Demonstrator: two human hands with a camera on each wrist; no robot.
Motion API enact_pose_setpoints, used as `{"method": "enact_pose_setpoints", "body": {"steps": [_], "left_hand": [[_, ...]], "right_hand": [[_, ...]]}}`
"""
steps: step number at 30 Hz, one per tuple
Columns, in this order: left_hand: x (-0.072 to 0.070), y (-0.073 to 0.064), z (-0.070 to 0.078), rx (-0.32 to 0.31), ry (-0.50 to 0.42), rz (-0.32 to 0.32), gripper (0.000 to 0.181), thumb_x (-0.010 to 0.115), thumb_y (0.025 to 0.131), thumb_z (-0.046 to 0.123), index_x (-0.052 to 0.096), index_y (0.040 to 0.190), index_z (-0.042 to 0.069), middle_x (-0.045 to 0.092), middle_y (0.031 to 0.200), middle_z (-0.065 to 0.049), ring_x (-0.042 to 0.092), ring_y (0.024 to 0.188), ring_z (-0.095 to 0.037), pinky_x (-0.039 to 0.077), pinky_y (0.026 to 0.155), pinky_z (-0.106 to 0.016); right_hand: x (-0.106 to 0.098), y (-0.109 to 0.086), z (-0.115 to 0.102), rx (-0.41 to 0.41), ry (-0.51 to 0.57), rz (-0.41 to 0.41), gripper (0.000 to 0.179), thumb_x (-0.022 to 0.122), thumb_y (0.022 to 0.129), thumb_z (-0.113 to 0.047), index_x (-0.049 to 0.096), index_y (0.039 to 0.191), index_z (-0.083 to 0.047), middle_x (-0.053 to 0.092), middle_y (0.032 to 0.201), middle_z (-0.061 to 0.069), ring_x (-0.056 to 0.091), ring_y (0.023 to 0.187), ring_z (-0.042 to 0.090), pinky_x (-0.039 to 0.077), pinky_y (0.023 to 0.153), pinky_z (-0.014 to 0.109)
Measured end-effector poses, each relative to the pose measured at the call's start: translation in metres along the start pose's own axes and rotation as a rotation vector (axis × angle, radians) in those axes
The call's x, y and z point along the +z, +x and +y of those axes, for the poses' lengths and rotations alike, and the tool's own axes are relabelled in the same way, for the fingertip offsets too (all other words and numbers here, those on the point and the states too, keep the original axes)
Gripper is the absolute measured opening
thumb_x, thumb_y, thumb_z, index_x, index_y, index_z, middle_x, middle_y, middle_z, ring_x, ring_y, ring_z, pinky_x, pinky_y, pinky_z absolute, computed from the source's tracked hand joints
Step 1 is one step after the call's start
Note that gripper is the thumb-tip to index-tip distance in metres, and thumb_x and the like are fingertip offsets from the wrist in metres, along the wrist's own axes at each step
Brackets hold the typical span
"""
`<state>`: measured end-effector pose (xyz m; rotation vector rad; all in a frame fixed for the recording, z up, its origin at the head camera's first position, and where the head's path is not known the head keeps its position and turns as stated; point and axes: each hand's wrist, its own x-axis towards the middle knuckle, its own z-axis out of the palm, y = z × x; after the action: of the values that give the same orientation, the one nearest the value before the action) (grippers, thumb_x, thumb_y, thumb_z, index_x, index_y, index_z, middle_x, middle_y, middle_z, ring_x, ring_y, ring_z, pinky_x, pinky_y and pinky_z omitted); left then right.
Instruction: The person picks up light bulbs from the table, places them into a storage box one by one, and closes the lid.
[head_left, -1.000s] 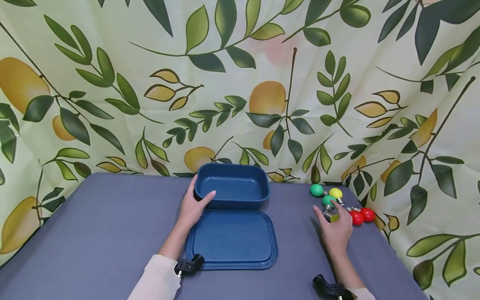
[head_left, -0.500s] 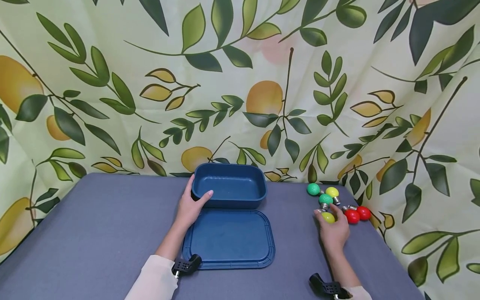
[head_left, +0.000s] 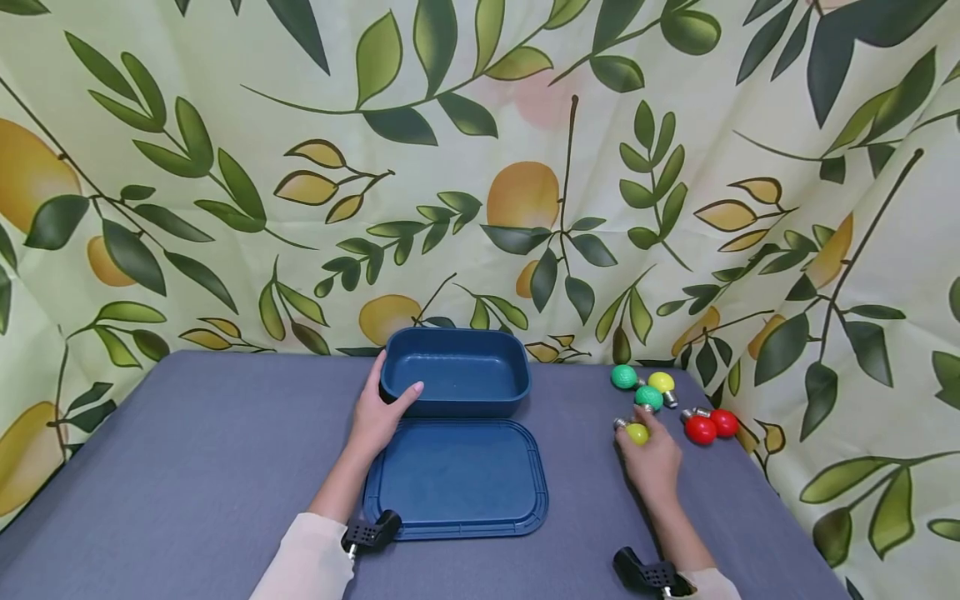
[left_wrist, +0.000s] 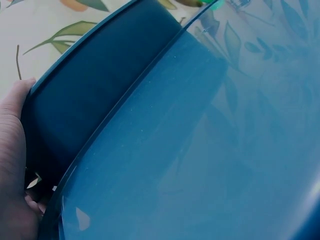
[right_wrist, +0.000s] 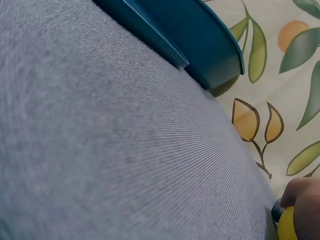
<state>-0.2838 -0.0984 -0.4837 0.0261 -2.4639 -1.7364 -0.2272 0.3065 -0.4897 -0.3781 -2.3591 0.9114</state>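
In the head view my left hand [head_left: 378, 412] grips the left end of a deep blue box [head_left: 450, 406], thumb over the front rim and fingers along its outer side. The left wrist view shows the same box [left_wrist: 100, 90] close up. A flat blue lid [head_left: 457, 477] lies in front of it. At the right, my right hand [head_left: 654, 457] pinches a small yellow light bulb [head_left: 637, 433], its metal base pointing left. That yellow bulb [right_wrist: 286, 226] is partly hidden by the fingers in the right wrist view.
Past the right hand lie two green bulbs [head_left: 623, 377], another yellow bulb [head_left: 662, 382] and two red bulbs [head_left: 701, 430]. A leaf-and-fruit patterned cloth [head_left: 450, 167] rises behind the grey-blue table [head_left: 225, 467] and along its right side.
My right hand has closed its fingers on the nearest yellow bulb and moved it slightly left, away from the other bulbs. The left hand stays on the box; the head view has shifted a little.
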Motion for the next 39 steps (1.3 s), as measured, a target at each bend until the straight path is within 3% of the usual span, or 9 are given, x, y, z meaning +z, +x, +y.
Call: {"method": "enact_pose_setpoints", "body": {"steps": [5,12,21,29,35,39], "left_hand": [[0.000,0.000,-0.001,0.000,0.005,0.001,0.094,0.069,0.091,0.055,0.012,0.163,0.036,0.017,0.171,-0.006,0.021,0.156,-0.036,0.023,0.121,-0.065],[-0.002,0.001,-0.001,0.006,-0.003,-0.002,0.094,0.069,0.091,0.055,0.011,0.163,0.037,0.016,0.171,-0.005,0.019,0.157,-0.036,0.023,0.121,-0.065],[-0.004,0.000,0.000,0.003,-0.002,-0.006,0.094,0.069,0.091,0.055,0.011,0.163,0.036,0.015,0.172,-0.005,0.018,0.157,-0.036,0.022,0.122,-0.065],[-0.006,-0.001,0.002,0.002,-0.017,-0.002,0.094,0.069,0.092,0.053,0.011,0.164,0.034,0.015,0.172,-0.005,0.018,0.158,-0.035,0.022,0.122,-0.064],[-0.003,-0.001,0.003,0.005,-0.014,-0.004,0.094,0.069,0.092,0.054,0.013,0.164,0.033,0.017,0.171,-0.006,0.021,0.157,-0.036,0.023,0.121,-0.065],[-0.001,-0.001,0.002,0.009,-0.015,-0.006,0.094,0.069,0.091,0.055,0.013,0.164,0.033,0.018,0.171,-0.006,0.022,0.156,-0.036,0.024,0.121,-0.065]], "right_hand": [[0.001,-0.002,-0.002,-0.044,-0.016,-0.047,0.042,0.067,0.084,-0.006,0.069,0.125,0.003,0.071,0.111,0.025,0.064,0.104,0.043,0.044,0.086,0.051],[0.005,-0.004,-0.003,-0.181,-0.082,-0.087,0.036,0.075,0.085,-0.005,0.070,0.119,0.006,0.067,0.111,0.032,0.061,0.100,0.053,0.044,0.088,0.060],[0.006,-0.004,-0.006,-0.120,-0.089,-0.131,0.034,0.075,0.087,-0.009,0.070,0.118,0.004,0.068,0.116,0.030,0.062,0.106,0.052,0.044,0.092,0.059],[0.008,-0.005,-0.012,0.013,0.013,-0.065,0.032,0.075,0.089,-0.022,0.075,0.116,-0.004,0.074,0.113,0.022,0.068,0.099,0.039,0.044,0.081,0.041],[0.005,-0.005,-0.011,0.072,0.067,-0.035,0.032,0.077,0.090,-0.023,0.075,0.117,-0.006,0.075,0.111,0.018,0.068,0.100,0.032,0.038,0.077,0.018],[-0.001,-0.004,-0.014,0.083,0.092,-0.048,0.031,0.077,0.090,-0.023,0.075,0.114,-0.004,0.076,0.109,0.018,0.063,0.089,0.005,0.036,0.074,0.009]]}}
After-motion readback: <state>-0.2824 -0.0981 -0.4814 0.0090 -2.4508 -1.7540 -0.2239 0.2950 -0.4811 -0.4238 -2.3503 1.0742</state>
